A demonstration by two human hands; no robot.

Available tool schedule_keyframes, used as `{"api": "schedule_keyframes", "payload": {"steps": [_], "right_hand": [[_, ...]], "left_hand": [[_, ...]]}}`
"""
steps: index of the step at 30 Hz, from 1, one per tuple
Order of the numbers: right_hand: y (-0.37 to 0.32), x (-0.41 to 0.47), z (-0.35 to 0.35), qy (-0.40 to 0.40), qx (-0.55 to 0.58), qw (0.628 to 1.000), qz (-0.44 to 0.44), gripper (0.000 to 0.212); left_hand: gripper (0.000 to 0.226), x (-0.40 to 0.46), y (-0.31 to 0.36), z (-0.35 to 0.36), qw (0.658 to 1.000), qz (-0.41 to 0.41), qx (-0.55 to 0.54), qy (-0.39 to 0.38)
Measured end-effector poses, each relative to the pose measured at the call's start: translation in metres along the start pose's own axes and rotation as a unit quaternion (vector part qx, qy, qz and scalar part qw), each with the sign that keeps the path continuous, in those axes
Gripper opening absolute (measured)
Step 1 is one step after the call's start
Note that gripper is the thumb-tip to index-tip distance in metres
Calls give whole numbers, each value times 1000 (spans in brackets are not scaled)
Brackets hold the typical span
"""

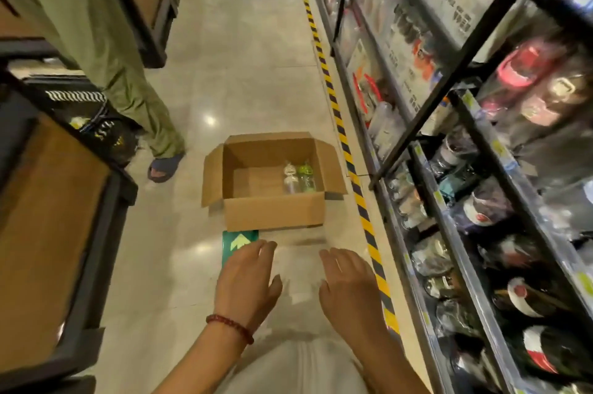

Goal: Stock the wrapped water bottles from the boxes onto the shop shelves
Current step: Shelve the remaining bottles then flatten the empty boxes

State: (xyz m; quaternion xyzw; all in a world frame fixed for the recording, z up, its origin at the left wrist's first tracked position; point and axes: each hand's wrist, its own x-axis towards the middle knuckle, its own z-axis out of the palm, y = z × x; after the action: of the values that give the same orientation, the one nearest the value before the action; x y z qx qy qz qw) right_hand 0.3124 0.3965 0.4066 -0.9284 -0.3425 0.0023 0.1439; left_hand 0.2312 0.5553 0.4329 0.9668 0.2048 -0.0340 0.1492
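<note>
Lying in the box point(276, 210) beyond both empty hands: two bottles point(299, 178).

A shop aisle: stocked shelves point(465, 169) with price tags.

Plain brown cardboard box point(274, 212), two wrapped bottles inside: one clear with a whitish cap point(290, 180), one green point(305, 177). Green floor sticker point(239, 241) with a pale yellow-green arrow. Yellow-and-black striped tape point(345, 143) along the beige glossy floor point(224, 40). Dark red bead bracelet point(230, 326). Olive green trousers point(106, 50), blue sandal point(165, 165). Black shelf frames point(449, 72) (goods blurred; reds, pinks, whites among them).
</note>
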Motion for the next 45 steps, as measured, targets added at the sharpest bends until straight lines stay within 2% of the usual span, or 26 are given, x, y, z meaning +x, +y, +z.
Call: {"api": "schedule_keyframes", "payload": {"steps": [5, 8, 14, 18, 19, 23, 25, 27, 32, 35, 40, 44, 45], "right_hand": [[-18, 53, 14, -80, 10, 997, -16, 47], [-16, 86, 22, -85, 6, 996, -27, 36], [3, 196, 37, -131, 12, 991, -19, 40], [21, 280, 50, -191, 3, 981, 16, 30], [26, 299, 56, -180, 0, 984, 10, 30], [48, 359, 103, -216, 73, 970, 85, 31], [59, 388, 136, -261, 74, 957, 104, 37], [76, 410, 181, -277, 118, 940, 162, 39], [120, 457, 304, -312, 169, 893, 278, 34], [152, 477, 390, -306, 183, 876, 325, 31], [209, 495, 509, -342, 177, 860, 334, 32], [245, 493, 585, -376, 170, 828, 381, 24], [251, 491, 601, -378, 168, 822, 391, 31]], "left_hand": [[41, 20, -42, -4, 989, -127, -67, -22], [41, 44, -56, -3, 990, -119, -63, -32], [51, 148, -78, -9, 983, -157, -97, -18], [57, 236, -91, -10, 977, -162, -126, -63], [57, 259, -95, -9, 974, -170, -134, -73], [52, 343, -114, 15, 949, -226, -202, -87], [51, 380, -127, 41, 937, -247, -221, -112], [54, 415, -142, 78, 926, -258, -234, -146], [61, 492, -179, 198, 876, -311, -288, -231], [63, 528, -202, 286, 830, -362, -340, -253], [57, 566, -227, 414, 802, -404, -350, -267], [72, 589, -230, 491, 777, -421, -377, -277], [76, 593, -230, 505, 776, -422, -377, -279]]}}
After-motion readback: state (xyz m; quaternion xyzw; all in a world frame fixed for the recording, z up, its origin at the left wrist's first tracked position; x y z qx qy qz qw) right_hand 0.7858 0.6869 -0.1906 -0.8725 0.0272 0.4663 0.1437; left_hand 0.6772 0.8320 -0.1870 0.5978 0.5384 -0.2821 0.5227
